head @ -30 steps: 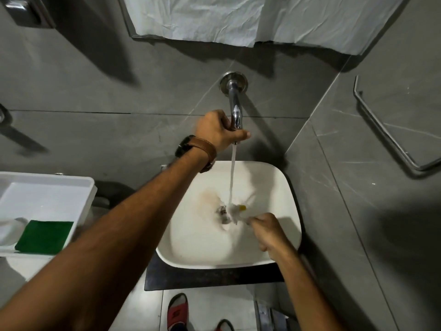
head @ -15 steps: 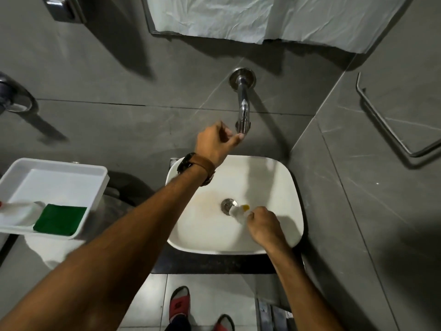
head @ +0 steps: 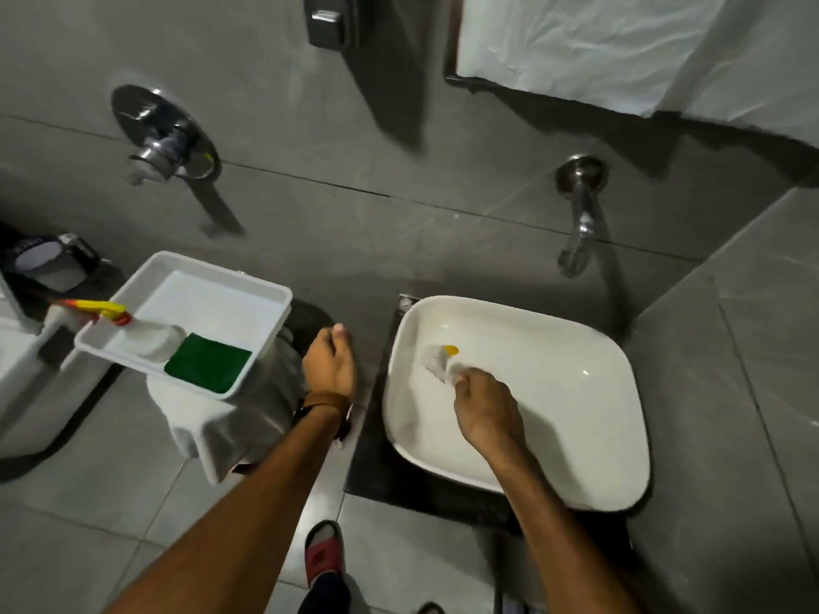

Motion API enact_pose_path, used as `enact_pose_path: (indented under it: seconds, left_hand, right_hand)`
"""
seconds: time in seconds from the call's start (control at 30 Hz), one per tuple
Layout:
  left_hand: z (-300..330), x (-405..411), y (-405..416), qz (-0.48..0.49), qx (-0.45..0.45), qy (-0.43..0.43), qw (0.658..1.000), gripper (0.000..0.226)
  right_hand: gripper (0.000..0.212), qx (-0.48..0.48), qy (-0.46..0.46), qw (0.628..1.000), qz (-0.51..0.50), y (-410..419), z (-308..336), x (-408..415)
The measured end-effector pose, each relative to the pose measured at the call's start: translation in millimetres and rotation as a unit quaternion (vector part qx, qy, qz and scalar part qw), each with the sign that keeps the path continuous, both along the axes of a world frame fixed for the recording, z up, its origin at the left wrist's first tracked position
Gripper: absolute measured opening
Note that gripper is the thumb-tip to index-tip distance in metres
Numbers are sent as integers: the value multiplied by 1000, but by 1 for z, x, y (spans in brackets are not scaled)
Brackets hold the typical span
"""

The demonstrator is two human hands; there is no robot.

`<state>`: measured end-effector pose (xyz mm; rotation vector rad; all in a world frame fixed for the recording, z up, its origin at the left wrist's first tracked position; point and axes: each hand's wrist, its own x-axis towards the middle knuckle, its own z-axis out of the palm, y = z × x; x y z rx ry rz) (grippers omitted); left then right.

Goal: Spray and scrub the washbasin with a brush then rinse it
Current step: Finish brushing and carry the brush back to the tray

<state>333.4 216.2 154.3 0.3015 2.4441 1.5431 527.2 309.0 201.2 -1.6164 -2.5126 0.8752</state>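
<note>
The white square washbasin [head: 589, 330] sits on a dark slab at the right. My right hand [head: 485, 412] is inside the basin, closed around a small white brush [head: 438, 363] with a yellow tip, near the basin's left side. My left hand [head: 330, 365] hangs empty in the gap between the basin and the tray, fingers loosely apart. The wall tap [head: 578, 223] above the basin gives no water. A white spray bottle [head: 133, 332] with a yellow and red trigger lies in the white tray [head: 248, 281] at the left.
A green scouring pad [head: 207, 364] lies in the tray, which rests on a cloth-covered stand. A chrome wall valve [head: 166, 148] is at upper left, a toilet at far left. The grey side wall closes in on the right. My foot in a red sandal [head: 323, 556] is below.
The water has stopped. My left hand has left the tap and dropped down to the left of the basin. The view has swung left; the brush sits further left in the basin.
</note>
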Motion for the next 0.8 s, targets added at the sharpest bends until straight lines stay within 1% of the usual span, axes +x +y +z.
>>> enact_pose_path:
  seconds: [0.13, 0.2, 0.33, 0.43, 0.5, 0.6, 0.7, 0.8]
  left_hand:
    - [-22, -55, -43, 83, -8, -8, 997, 35]
    - [-33, -89, -67, 133, -6, -8, 991, 35]
    - [-65, -154, -105, 215, -13, -12, 976, 39]
    - [-100, -202, -129, 278, -24, -39, 959, 46]
    - [-122, -224, -138, 308, -28, -58, 949, 51]
    - [-152, -252, -143, 337, -32, -84, 937, 56]
    - [-172, -272, -140, 355, -34, -108, 928, 60]
    - [-187, -285, -136, 370, -27, -130, 920, 62]
  right_hand:
    - [29, 17, 72, 996, 52, -17, -2, -71]
    - [27, 18, 85, 992, 96, -29, -12, -117]
    - [31, -2, 43, 979, 198, -50, -46, -212]
    - [33, -30, 27, 969, 244, -65, -77, -289]
    - [33, -46, 32, 962, 268, -72, -95, -334]
    - [32, -80, 50, 954, 286, -79, -124, -398]
    - [32, -88, 34, 951, 295, -86, -152, -445]
    - [34, -83, 10, 947, 309, -90, -178, -474]
